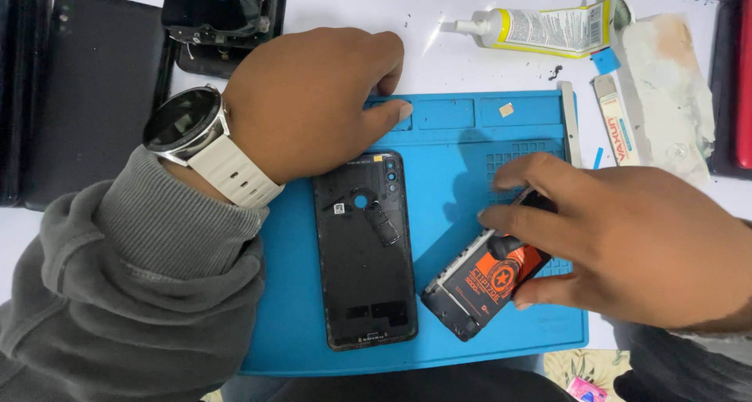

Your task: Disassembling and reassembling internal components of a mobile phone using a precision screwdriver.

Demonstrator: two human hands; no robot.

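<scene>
A grey sleeve [149, 292] fills the near corner, its wrist carrying a white-strapped watch [188, 124]. The left hand [313, 96] rests fingers-down at the top of the black back cover [366, 249], apparently pinning it on the blue mat [439, 159], closed on nothing. The right hand [627, 241] has its grip pinched on the opened phone body [486, 284] (orange-labelled battery showing), tilted on the mat beside the cover. A glue tube [540, 30] lies well apart on the tabletop [423, 26].

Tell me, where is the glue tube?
The glue tube lies on the white table at the top right of the head view, just beyond the blue mat.
</scene>
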